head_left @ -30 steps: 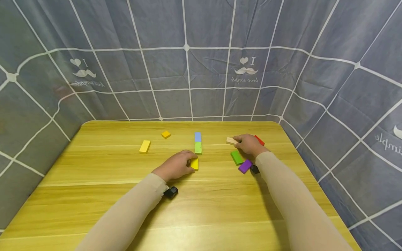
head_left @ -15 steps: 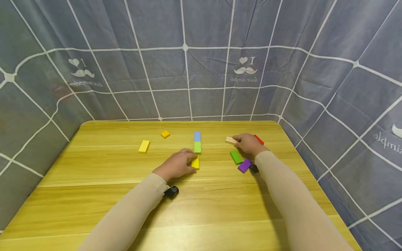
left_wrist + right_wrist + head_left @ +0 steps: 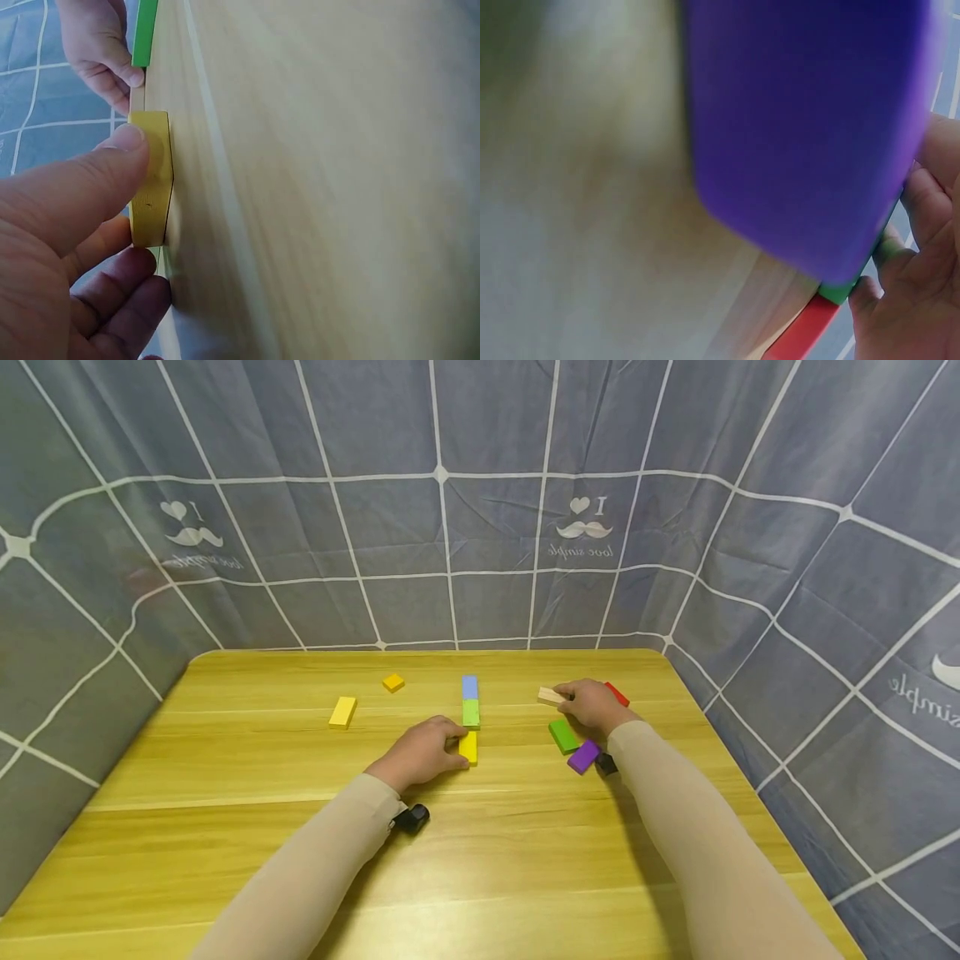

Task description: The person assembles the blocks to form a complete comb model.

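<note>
My left hand [image 3: 422,753] holds a yellow wooden block [image 3: 468,748] flat by its ends, between thumb and fingers. In the left wrist view the thumb rests on the near end of that yellow block [image 3: 152,180], with fingertips at its other end. Just beyond it lie a light green block [image 3: 470,713] and a blue block [image 3: 469,687], end to end in one line with it. My right hand [image 3: 596,703] pinches a plain wood block [image 3: 550,696] at its right end, low over the table. Palm and fingers partly cover the space behind that block.
A green block [image 3: 563,737] and a purple block [image 3: 583,757] lie just in front of the right hand; a red block [image 3: 617,694] is behind it. At left are another yellow block [image 3: 342,712] and a small orange-yellow block [image 3: 393,682]. A grey curtain [image 3: 495,527] surrounds the table [image 3: 247,760].
My left hand has slid the yellow block slightly to the right, into line with the green and blue blocks. The right hand keeps its place on the plain wood block.
</note>
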{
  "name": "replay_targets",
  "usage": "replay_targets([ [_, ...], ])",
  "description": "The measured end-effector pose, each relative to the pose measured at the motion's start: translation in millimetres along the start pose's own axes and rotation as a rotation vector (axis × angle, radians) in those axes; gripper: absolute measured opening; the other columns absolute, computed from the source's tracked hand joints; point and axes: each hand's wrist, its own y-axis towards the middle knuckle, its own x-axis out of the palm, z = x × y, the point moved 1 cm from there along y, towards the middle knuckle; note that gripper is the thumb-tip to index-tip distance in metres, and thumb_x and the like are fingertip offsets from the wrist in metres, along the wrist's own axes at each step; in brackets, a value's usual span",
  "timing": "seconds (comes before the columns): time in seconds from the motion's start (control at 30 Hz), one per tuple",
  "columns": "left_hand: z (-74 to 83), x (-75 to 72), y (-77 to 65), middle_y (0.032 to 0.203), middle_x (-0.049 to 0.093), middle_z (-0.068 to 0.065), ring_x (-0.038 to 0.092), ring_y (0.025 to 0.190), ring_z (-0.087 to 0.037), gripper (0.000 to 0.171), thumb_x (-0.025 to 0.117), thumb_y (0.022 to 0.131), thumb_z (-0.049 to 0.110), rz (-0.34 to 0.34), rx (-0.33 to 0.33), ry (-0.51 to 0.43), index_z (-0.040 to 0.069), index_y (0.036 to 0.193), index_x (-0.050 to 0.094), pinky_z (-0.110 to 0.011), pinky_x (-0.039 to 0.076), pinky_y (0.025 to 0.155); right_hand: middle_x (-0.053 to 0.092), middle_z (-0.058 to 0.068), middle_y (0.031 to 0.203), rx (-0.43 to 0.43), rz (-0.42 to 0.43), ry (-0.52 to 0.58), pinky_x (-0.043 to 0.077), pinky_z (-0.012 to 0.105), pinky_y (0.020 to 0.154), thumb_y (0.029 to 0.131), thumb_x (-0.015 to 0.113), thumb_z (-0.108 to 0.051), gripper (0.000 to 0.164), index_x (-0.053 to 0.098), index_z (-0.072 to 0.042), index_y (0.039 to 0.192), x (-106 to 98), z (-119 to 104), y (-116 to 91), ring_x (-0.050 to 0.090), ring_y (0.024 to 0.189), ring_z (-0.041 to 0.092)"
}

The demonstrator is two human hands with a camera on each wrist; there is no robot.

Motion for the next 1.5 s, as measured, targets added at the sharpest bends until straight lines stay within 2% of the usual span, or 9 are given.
replay_targets([
  [0.07,1.1,0.8,0.9,0.149,0.061,-0.011,0.056,0.142,-0.031,0.061,0.082,0.093,0.035,0.006,-0.005,0.008,0.01,0.145,0.064,-0.047,0.042,0.122,0.065,0.02,0.145,-0.004,0.004,-0.004,0.05,0.049,0.105,0.104,0.065,-0.019,0.048,0.059,-0.009,0.151,0.6,0.4,0.1,0.063,0.118,0.033],
  [0.27,2.4,3.3,3.0,0.147,0.065,-0.01,0.057,0.141,-0.032,0.061,0.083,0.091,0.038,0.018,-0.03,0.023,0.014,0.144,0.066,-0.047,0.043,0.12,0.064,0.021,0.145,-0.013,0.01,-0.023,0.049,0.051,0.11,0.105,0.064,-0.019,0.048,0.058,-0.008,0.151,0.9,0.1,-0.9,0.063,0.128,0.038],
  [0.5,5.8,-0.2,1.5,0.146,0.067,-0.009,0.058,0.141,-0.035,0.059,0.082,0.091,0.04,0.021,-0.055,0.038,0.017,0.143,0.067,-0.049,0.043,0.12,0.066,0.021,0.144,-0.01,0.006,0.003,0.051,0.049,0.104,0.105,0.064,-0.019,0.048,0.058,-0.01,0.151,0.3,-2.4,0.3,0.063,0.114,0.031],
  [0.63,7.9,-1.0,1.7,0.146,0.067,-0.009,0.058,0.14,-0.035,0.056,0.08,0.094,0.04,0.017,-0.068,0.049,0.018,0.143,0.068,-0.049,0.044,0.119,0.066,0.021,0.142,-0.015,0.007,-0.006,0.051,0.048,0.103,0.105,0.065,-0.019,0.048,0.058,-0.009,0.151,0.2,-1.3,0.8,0.063,0.113,0.031],
  [0.77,9.5,-0.2,3.4,0.144,0.068,-0.009,0.059,0.139,-0.035,0.054,0.079,0.095,0.039,0.022,-0.074,0.054,0.016,0.143,0.068,-0.049,0.045,0.118,0.066,0.021,0.142,-0.014,0.005,-0.013,0.051,0.05,0.105,0.105,0.064,-0.019,0.048,0.058,-0.008,0.151,-0.1,-1.2,0.7,0.064,0.116,0.032],
  [1.03,6.6,3.7,3.6,0.145,0.067,-0.009,0.058,0.141,-0.034,0.054,0.079,0.095,0.039,0.029,-0.081,0.022,0.015,0.143,0.068,-0.047,0.045,0.119,0.063,0.022,0.147,-0.012,-0.003,-0.024,0.048,0.053,0.113,0.106,0.063,-0.02,0.049,0.056,-0.007,0.152,1.2,1.4,1.1,0.061,0.133,0.04],
  [1.5,4.1,4.0,4.7,0.145,0.067,-0.008,0.058,0.141,-0.034,0.054,0.079,0.095,0.039,0.037,-0.088,0.02,0.017,0.142,0.069,-0.048,0.044,0.119,0.063,0.021,0.146,0.0,0.0,-0.017,0.048,0.053,0.114,0.106,0.063,-0.021,0.049,0.056,-0.007,0.153,2.6,1.0,0.4,0.06,0.135,0.04],
])
